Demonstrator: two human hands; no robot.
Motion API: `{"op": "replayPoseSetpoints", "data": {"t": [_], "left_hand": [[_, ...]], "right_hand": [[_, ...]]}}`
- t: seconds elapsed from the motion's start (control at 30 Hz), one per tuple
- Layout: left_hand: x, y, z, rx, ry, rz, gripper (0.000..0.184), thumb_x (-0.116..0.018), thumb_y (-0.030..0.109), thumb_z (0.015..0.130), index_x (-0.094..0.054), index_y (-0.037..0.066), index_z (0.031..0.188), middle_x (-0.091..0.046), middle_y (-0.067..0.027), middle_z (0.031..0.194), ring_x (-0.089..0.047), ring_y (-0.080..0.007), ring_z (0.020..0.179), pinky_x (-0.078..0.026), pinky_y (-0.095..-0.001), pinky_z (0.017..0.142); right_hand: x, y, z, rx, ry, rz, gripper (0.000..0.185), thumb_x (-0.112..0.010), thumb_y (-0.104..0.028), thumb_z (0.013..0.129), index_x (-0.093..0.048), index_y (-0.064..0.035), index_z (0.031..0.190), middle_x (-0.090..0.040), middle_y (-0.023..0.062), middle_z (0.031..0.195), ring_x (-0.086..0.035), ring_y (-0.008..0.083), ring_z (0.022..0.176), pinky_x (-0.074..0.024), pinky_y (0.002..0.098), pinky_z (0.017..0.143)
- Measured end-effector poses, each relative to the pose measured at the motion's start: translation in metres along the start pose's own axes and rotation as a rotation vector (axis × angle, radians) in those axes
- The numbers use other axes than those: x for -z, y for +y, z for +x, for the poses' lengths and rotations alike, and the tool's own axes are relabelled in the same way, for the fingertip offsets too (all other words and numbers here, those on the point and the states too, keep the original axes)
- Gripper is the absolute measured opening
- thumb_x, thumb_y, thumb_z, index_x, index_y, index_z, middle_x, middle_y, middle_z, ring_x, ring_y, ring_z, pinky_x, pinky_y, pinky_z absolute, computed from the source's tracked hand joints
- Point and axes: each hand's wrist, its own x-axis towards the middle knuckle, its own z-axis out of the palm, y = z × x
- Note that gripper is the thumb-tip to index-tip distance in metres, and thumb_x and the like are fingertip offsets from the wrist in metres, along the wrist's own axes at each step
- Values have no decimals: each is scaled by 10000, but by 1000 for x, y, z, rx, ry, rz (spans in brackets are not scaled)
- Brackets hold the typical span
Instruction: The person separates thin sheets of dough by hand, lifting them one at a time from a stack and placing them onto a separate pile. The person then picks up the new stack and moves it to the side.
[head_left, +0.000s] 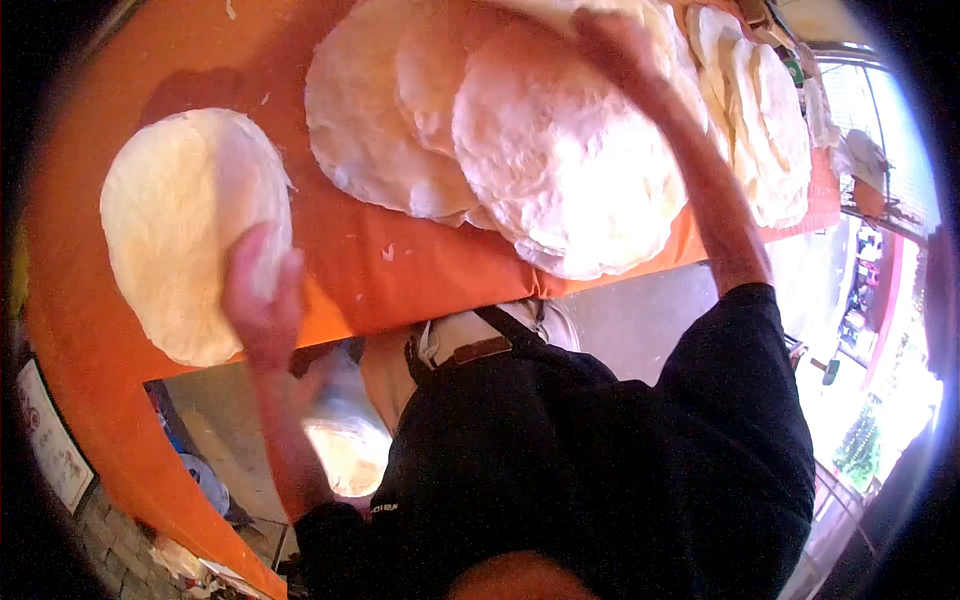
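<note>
A pale round stack of thin flatbread lies on the orange-covered table at the left. My left hand is over its lower right edge, thumb apart from the fingers, with nothing visible between them. Wide, overlapping flatbreads spread across the middle and right of the table, their lower edges hanging slightly past the table's near edge. My right hand reaches over their far part, blurred by motion, so its fingers cannot be made out.
More folded or layered flatbreads lie at the far right. The orange tabletop has a near edge in front of my body and a side running down the left. Below the table, a round pale item shows beside my left forearm.
</note>
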Motion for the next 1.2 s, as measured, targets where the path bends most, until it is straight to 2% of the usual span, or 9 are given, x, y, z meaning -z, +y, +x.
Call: {"op": "replayPoseSetpoints", "data": {"t": [0.03, 0.23, 0.4, 0.5, 0.63, 0.7, 0.83, 0.97, 1.2], "left_hand": [[-27, 12, -4, 98, -62, -134, 308, -638, 118, 877, -577, -6, 1152, -617, -104, 1131, -573, -214, 1076, -427, -317, 967], [-156, 46, 2, 552, -392, -1119, 402, -503, 343, 964, -526, 22, 1204, -631, -130, 1083, -606, -257, 1034, -490, -379, 904], [-191, 62, 20, 826, -167, -1775, 540, -391, 525, 958, -556, 51, 1158, -628, -117, 1102, -615, -271, 995, -513, -410, 842], [-193, 54, 18, 750, -231, -1527, 581, -378, 506, 970, -389, 98, 1383, -511, -109, 1328, -511, -291, 1196, -453, -459, 965], [-191, 64, 19, 658, -277, -1535, 553, -402, 500, 967, -436, 81, 1325, -554, -93, 1244, -552, -241, 1108, -478, -388, 889], [-197, 66, 20, 662, -224, -1438, 520, -433, 504, 958, -520, 64, 1222, -629, -82, 1092, -610, -198, 964, -509, -324, 762], [-191, 73, 24, 696, -211, -1423, 475, -442, 474, 961, -547, 63, 1175, -623, -80, 1078, -608, -199, 960, -502, -334, 793], [-191, 70, 27, 745, -200, -1398, 400, -483, 405, 957, -555, 69, 1160, -623, -73, 1072, -608, -191, 959, -508, -330, 800], [-193, 59, 25, 740, -136, -1151, 254, -549, 243, 932, -560, 80, 1126, -607, -43, 1017, -611, -158, 897, -529, -288, 703]], "right_hand": [[45, -5, 18, 73, 320, 94, 109, -536, -141, 840, -568, -37, 851, -628, 177, 754, -605, 388, 694, -464, 477, 570], [125, -58, -58, 254, 245, 118, 46, -561, -103, 775, -589, -71, 791, -620, 121, 714, -639, 325, 671, -498, 431, 547], [77, -117, -149, 168, -272, 520, 72, -608, -127, 760, -594, -62, 786, -618, 129, 748, -620, 312, 670, -496, 423, 571], [65, -121, -159, 134, -216, 755, 177, -653, -207, 790, -630, -37, 835, -625, 133, 777, -618, 315, 695, -491, 413, 601], [74, -124, -147, -79, -246, 1069, 443, -755, -347, 775, -658, -3, 1038, -657, 179, 959, -655, 287, 842, -526, 362, 694], [70, -122, -143, -42, -234, 1075, 397, -755, -309, 785, -668, 1, 1017, -667, 159, 953, -654, 252, 846, -528, 347, 696], [64, -120, -141, -211, -238, 1352, 253, -719, -231, 802, -686, 6, 885, -674, 171, 832, -664, 230, 684, -524, 328, 602], [60, -124, -138, -297, -157, 1304, 137, -644, -136, 838, -678, -3, 835, -670, 156, 778, -653, 158, 653, -512, 315, 566], [50, -141, -133, -78, 60, 864, 97, -658, -109, 838, -626, -47, 906, -650, 147, 754, -638, 289, 641, -512, 347, 563]]}}
